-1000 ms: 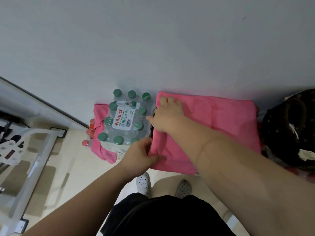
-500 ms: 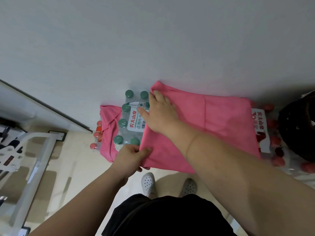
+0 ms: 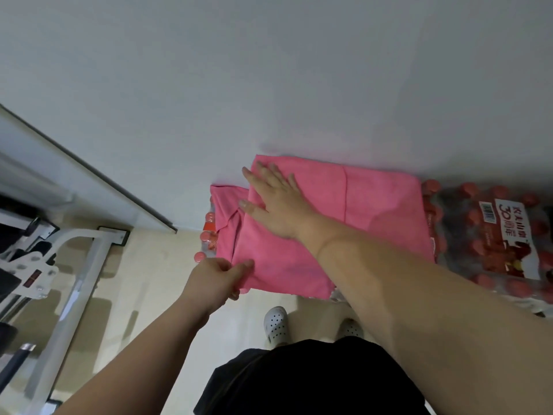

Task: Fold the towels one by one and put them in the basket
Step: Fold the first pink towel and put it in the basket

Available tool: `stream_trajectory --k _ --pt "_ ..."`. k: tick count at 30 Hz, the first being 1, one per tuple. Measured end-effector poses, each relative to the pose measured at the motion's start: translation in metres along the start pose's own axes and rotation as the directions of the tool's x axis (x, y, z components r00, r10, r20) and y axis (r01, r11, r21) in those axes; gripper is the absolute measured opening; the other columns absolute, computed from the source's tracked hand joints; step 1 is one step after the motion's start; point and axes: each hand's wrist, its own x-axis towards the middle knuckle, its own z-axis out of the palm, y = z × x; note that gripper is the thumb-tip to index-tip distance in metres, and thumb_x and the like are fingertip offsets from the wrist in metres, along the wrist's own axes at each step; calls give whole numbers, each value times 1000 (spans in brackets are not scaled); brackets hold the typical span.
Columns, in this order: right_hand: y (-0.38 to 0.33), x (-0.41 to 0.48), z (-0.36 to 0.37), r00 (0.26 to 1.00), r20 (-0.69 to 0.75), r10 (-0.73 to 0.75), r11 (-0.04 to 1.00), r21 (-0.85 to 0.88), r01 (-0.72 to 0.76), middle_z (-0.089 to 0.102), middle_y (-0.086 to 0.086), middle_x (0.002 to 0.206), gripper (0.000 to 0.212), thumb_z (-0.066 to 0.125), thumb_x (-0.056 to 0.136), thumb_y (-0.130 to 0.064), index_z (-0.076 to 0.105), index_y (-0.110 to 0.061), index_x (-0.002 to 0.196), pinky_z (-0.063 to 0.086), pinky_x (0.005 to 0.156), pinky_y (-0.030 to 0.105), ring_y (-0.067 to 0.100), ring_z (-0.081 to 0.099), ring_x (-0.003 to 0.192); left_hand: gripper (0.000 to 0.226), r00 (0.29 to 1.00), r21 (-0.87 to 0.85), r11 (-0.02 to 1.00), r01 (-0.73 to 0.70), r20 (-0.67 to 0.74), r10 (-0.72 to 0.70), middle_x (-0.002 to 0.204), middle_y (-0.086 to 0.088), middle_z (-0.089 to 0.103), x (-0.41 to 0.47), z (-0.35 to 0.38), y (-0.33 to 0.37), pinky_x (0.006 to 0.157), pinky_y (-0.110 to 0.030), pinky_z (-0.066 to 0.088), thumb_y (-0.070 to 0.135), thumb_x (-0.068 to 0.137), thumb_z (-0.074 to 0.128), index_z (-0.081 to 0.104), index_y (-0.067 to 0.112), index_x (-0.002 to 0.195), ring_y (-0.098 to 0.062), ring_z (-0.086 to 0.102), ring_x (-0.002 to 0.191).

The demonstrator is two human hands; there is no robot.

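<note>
1. Pink towel (image 3: 332, 226). It lies flat at about waist height, with its far edge against the grey wall (image 3: 269, 70). A straight crease runs from the far edge to the near edge, right of centre. The cloth hides what carries it.

2. Right hand (image 3: 278, 205). The palm is down on the left half of the pink towel. The grip is apart, with the fingers straight and spread, pressing the cloth. The fingertips reach the far-left corner and the thumb lies at the left edge.

3. Left hand (image 3: 217, 277). It is at the near-left corner of the pink towel. The grip is clamped on that corner, with the thumb on top and the fingers curled beneath. The corner is lifted slightly.

4. Second pink towel (image 3: 226, 211). It is rumpled and sits just left of the first one, partly tucked under its left edge.

5. Red bottle caps (image 3: 206, 235). There are several, showing from under the left side of the second pink towel.

6. Shrink-wrapped pack of red-capped bottles (image 3: 478, 235). It touches the right edge of the pink towel. It carries a white label with a barcode and the figure 30.

7. Floor (image 3: 143, 280). It is pale and glossy.

8. White perforated shoes (image 3: 275, 323). They are a pair, standing on the floor under the near edge of the towel. The right shoe is partly hidden by the forearm.

9. Black garment (image 3: 299, 381). It is worn by the person and sits at the bottom centre.

10. White metal frame (image 3: 77, 265). It stands on the floor at the far left, well apart from the towels.
</note>
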Motion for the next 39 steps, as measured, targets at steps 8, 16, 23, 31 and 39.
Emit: stream_trajectory --k 8,16,23,31,39 --pt "89 -78 -25 932 -261 250 947 -133 -291 -1 0 168 80 12 91 -70 9 -28 159 -3 123 48 22 -4 154 46 890 345 892 -290 -244 384 63 2 56 9 4 15 56 -33 40 63 82 61 47 21 71 -20 55 63" --pt "141 -113 -34 930 -125 345 902 -230 -366 -10 -3 167 81 8 88 -72 7 -32 159 -6 123 49 24 -13 153 38 772 488 667 -563 21 636 65 8 47 -2 82 67 56 -34 40 49 84 64 42 25 66 -18 48 63" --pt "133 -112 -54 964 -228 136 964 -194 -182 41 7 150 76 16 89 -67 40 -26 149 18 118 47 31 28 141 50 859 608 699 -377 -51 509 55 5 45 -27 138 88 53 -31 32 58 84 60 35 25 56 -21 48 60" --pt "137 -101 -58 997 -70 12 984 -175 -24 47 -1 145 59 38 96 -63 43 -32 146 20 114 47 29 33 136 35 885 650 741 -167 -233 404 73 6 55 -37 169 84 60 -31 46 43 85 63 39 26 65 -22 54 70" --pt "137 -101 -59 999 38 23 993 -118 -19 33 -2 158 65 32 96 -66 30 -33 152 13 119 53 32 23 144 8 842 610 789 -71 -388 375 73 3 54 -39 184 78 54 -31 43 24 81 53 47 21 76 -24 50 62"
